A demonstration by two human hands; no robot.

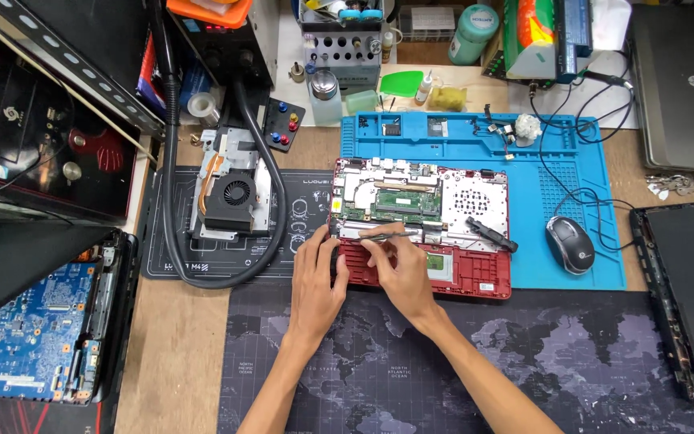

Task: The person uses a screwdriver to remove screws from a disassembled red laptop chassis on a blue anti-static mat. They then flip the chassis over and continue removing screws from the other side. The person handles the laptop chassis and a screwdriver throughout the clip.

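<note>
An opened red laptop base [475,281] lies on the blue repair mat, its green board [395,205] and metal shielding exposed. My left hand [315,277] rests flat on the laptop's near left corner, fingers spread, holding nothing. My right hand [399,269] sits just right of it and grips a slim dark tool [383,234] lying across the laptop's middle. A loose black hinge part [490,233] lies on the laptop's right side.
A blue silicone mat [580,161] carries a grey mouse [570,244] with its cable. A removed fan and heatsink [230,193] lies to the left, ringed by a black hose. Other laptops sit at far left [34,337] and far right [688,297]. Bottles and tool racks line the back.
</note>
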